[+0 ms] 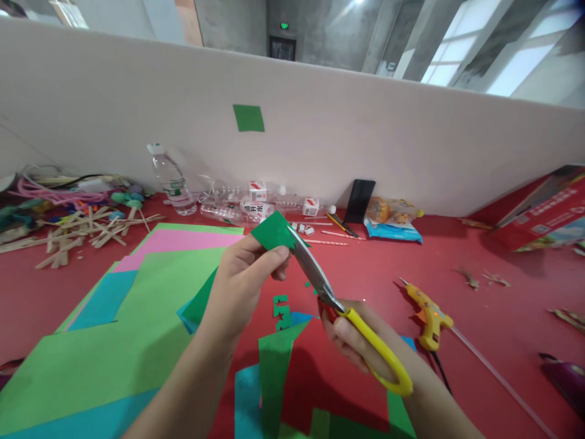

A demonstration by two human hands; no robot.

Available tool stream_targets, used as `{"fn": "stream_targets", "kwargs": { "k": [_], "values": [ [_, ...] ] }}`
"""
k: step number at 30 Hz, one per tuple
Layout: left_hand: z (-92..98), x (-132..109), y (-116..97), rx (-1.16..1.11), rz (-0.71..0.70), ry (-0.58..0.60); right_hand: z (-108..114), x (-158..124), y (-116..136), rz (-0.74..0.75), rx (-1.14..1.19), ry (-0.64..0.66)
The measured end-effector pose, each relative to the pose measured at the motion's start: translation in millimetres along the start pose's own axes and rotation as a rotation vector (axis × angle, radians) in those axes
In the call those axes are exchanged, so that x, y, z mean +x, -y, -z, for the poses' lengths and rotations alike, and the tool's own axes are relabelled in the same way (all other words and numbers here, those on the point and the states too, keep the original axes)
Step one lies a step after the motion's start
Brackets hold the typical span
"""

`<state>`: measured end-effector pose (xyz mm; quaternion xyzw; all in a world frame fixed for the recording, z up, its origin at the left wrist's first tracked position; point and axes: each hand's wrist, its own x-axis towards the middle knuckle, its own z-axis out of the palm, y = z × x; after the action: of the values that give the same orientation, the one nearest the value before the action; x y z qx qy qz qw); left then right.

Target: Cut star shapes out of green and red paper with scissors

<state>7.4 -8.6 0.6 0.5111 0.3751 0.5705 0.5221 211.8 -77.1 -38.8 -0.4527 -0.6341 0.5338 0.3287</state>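
Left hand (242, 277) pinching small green paper square (271, 231); right hand (354, 335) gripping yellow-handled metal scissors (328, 295), blades meeting paper between hands. Cutting step, seemingly; next snip wants steady pinch.

Left forearm (194, 369) angles forward and inward; left hand (240, 277) is elevated — thumb (272, 261) pressed forward in a pinch. Right forearm (436, 396) enters from lower right; right hand (350, 334) is positioned lower — fingers curled in a grip.
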Motion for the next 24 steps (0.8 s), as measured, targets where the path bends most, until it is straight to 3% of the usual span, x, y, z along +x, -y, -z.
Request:
{"fn": "stream_targets", "kwargs": {
  "k": [10,24],
  "values": [
    [-1.1,0.9,-2.0,-0.026,-0.003,-0.002,-5.7,-0.3,4.3,0.011,-0.012,-0.057],
    [-1.7,0.6,-2.2,-0.070,0.005,-0.006,-1.2,1.1,1.6,-0.029,-0.014,-0.016]
  ]
}}
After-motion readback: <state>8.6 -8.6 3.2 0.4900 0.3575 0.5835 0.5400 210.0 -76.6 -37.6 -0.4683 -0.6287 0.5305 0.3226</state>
